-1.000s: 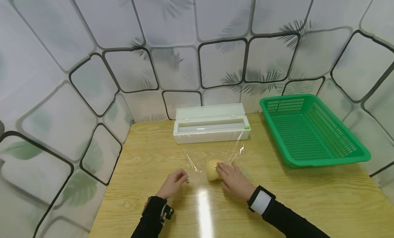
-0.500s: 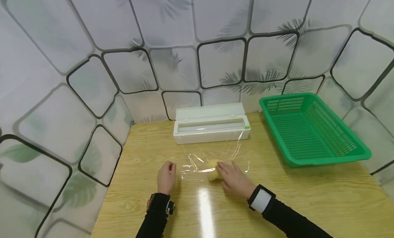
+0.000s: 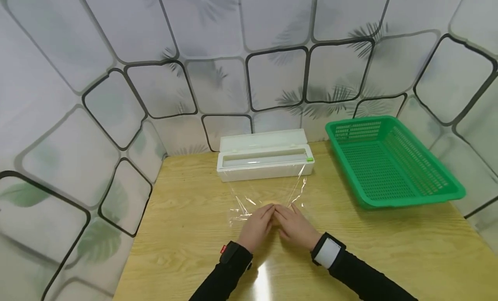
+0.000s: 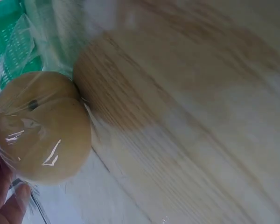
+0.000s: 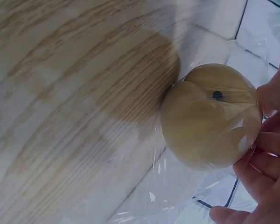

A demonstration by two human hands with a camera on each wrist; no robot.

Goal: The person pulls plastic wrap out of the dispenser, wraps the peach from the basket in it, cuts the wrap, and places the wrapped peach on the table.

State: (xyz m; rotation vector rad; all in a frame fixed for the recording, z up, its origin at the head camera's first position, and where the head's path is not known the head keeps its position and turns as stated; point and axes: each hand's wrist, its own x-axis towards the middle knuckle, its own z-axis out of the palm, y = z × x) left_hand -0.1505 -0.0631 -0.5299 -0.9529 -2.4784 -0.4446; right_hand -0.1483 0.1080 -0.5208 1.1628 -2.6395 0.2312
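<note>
A round yellow fruit [image 5: 203, 123] with a small dark dimple lies under clear cling film [image 3: 243, 206]; its exact kind is unclear. In the head view both hands cover most of it. My left hand [image 3: 256, 227] holds its left side, fingertips meeting those of the other hand over the fruit. From the right, my right hand [image 3: 297, 228] grips it through or beside the film; which, I cannot tell. In the left wrist view the film stretches in creases over the fruit [image 4: 44, 133], with fingers [image 4: 2, 189] along its edge. The left thumb is hidden in the head view.
A white cling film dispenser [image 3: 268, 171] with its lid raised stands behind the hands, the film running from it toward the fruit. A green plastic basket [image 3: 412, 203] stands at the right on the wooden table [image 3: 186, 214]. A patterned curtain-like backdrop [image 3: 218, 84] encloses the back and sides.
My left hand was by the film's near left corner, moved away to the left of it, and has now come right onto the fruit. The right hand stays in place.
</note>
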